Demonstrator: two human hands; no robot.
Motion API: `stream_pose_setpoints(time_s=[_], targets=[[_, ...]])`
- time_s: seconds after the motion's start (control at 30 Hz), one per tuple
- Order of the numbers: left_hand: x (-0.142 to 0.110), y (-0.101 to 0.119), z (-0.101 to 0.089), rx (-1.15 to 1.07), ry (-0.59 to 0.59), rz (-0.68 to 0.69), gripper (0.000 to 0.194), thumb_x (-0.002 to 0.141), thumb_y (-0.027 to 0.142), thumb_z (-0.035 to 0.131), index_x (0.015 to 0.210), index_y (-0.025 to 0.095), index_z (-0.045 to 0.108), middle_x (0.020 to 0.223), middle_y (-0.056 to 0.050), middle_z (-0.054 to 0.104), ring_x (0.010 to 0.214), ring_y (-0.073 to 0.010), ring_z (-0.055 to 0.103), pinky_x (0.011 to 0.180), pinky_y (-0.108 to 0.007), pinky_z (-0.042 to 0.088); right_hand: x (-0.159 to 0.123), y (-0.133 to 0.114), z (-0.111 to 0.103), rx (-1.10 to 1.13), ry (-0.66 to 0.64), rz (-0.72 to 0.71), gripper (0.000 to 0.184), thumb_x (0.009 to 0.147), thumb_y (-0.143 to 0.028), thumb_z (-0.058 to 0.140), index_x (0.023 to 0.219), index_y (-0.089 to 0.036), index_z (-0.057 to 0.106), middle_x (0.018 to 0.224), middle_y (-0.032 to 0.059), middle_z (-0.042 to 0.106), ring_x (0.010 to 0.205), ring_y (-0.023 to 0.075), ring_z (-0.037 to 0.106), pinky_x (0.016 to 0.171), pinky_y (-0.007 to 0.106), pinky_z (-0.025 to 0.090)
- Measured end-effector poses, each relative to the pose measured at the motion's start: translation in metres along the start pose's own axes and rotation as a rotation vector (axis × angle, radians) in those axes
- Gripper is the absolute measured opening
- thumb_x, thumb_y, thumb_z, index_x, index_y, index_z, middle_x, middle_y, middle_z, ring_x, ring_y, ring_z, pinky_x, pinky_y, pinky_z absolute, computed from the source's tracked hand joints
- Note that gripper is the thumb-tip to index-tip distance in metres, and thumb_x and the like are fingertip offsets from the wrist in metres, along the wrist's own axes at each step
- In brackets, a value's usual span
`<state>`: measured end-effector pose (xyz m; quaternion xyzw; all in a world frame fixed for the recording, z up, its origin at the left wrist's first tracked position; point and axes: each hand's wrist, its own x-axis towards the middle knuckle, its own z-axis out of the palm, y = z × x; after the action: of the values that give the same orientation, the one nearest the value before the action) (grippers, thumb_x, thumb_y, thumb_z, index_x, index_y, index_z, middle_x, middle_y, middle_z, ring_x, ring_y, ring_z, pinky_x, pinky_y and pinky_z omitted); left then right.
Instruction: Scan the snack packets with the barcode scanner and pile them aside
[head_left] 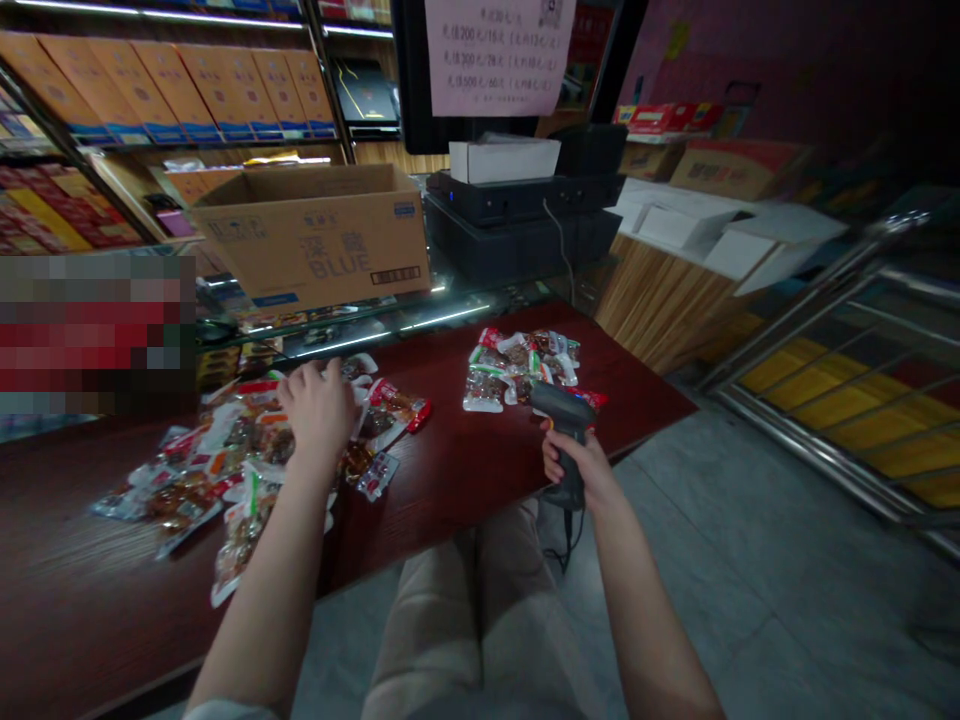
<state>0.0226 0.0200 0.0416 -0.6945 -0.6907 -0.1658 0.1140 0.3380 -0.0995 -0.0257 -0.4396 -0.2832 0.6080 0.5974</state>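
Got a scanner (pixel 566 425) gripped in the right hand (pixel 589 465), with fingers wrapped snugly round the handle, right by the front edge of the table (pixel 442 450), and a cable (pixel 568 535) dangling below. From this angle, overlapping the near side of the small pile of packets (pixel 517 365) with the scanner's head. Over on the big pile of packets (pixel 244 435) with the left hand (pixel 319 410), fingers bent and partly spread; can't tell if pinching anything. Fair bit of dark red tabletop showing between the two piles, btw. Tighter on the left, with one packet (pixel 232 555) poking down near the front edge. More tabletop right of the small pile, running out to a corner, then floor (pixel 697 500). Bounded at the back by a glass counter (pixel 375 330), with an open cardboard box (pixel 330 245) on top.
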Motion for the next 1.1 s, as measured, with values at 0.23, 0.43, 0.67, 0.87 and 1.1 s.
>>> stream_pose_setpoints(time_s=[0.23,0.43,0.67,0.87,1.1], targets=[[0.006,0.095,0.043,-0.582,-0.293,0.307,0.042,0.088,0.036,0.053,0.123,0.012,0.056,0.121,-0.021,0.061,0.114,-0.0324,0.059,0.098,-0.042,0.041,0.005,-0.031,-0.021,-0.008,0.081,-0.084,0.034,0.069,-0.034,0.080,0.091,-0.018,0.059,0.053,-0.0069,0.048,0.038,0.0056,0.040,0.036,0.020,0.032],[0.012,0.143,0.088,-0.595,-0.450,0.143,0.051,0.064,0.042,0.080,0.098,0.014,0.056,0.110,-0.024,0.065,0.111,-0.0391,0.060,0.092,-0.042,0.043,0.011,-0.041,-0.038,-0.031,0.097,-0.077,0.035,0.067,-0.034,0.081,0.088,-0.017,0.059,0.052,-0.0065,0.050,0.038,0.0059,0.041,0.036,0.020,0.034],[0.011,0.146,0.096,-1.173,-0.394,-0.010,0.041,0.058,0.027,0.079,0.086,0.021,0.050,0.083,-0.004,0.065,0.084,-0.0222,0.064,0.079,-0.032,0.048,0.003,-0.028,-0.037,-0.022,0.119,-0.021,0.040,0.064,-0.037,0.083,0.089,-0.016,0.059,0.052,-0.0069,0.051,0.036,0.0055,0.042,0.035,0.019,0.035],[0.007,0.148,0.085,-1.598,-0.357,0.053,0.043,0.064,0.031,0.073,0.102,0.019,0.056,0.094,-0.001,0.067,0.082,-0.0143,0.062,0.078,-0.026,0.049,-0.001,-0.019,-0.019,-0.018,0.087,-0.047,0.036,0.068,-0.037,0.080,0.087,-0.017,0.058,0.052,-0.0072,0.051,0.036,0.0055,0.043,0.035,0.019,0.035],[0.021,0.119,0.077,-1.237,-0.351,0.087,0.045,0.064,0.036,0.073,0.103,0.015,0.070,0.096,-0.006,0.072,0.085,-0.0203,0.065,0.084,-0.034,0.049,0.012,-0.010,0.015,-0.056,0.047,-0.068,0.039,0.066,-0.040,0.080,0.089,-0.017,0.058,0.051,-0.0078,0.051,0.035,0.0060,0.043,0.034,0.019,0.035]])
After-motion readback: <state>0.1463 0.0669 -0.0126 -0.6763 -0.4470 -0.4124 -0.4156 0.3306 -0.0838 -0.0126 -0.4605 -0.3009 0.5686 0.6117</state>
